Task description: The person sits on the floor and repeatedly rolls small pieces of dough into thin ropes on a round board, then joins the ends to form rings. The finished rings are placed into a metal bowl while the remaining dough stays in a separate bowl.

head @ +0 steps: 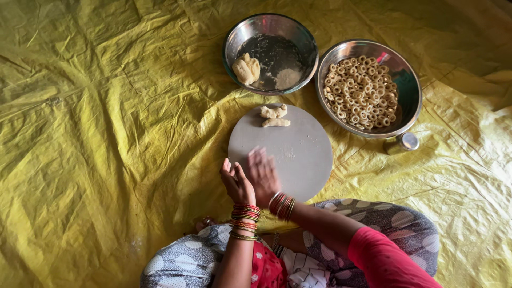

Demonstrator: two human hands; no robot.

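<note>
A round grey board [298, 154] lies on the yellow sheet in front of me. My right hand [262, 173] lies flat on the board's near left part, fingers together and blurred. My left hand [236, 184] stands on edge right beside it at the board's rim, palm turned toward the right hand. Whether dough lies under the right palm is hidden. Two small dough pieces [274, 116] rest at the board's far edge. Both wrists wear stacked bangles.
Behind the board stands a steel bowl [298, 32] with a dough lump [246, 69] and some flour. To its right a larger steel bowl [408, 90] holds several small dough rings [361, 92]. A small steel cup [407, 142] sits beside it. My crossed legs are below.
</note>
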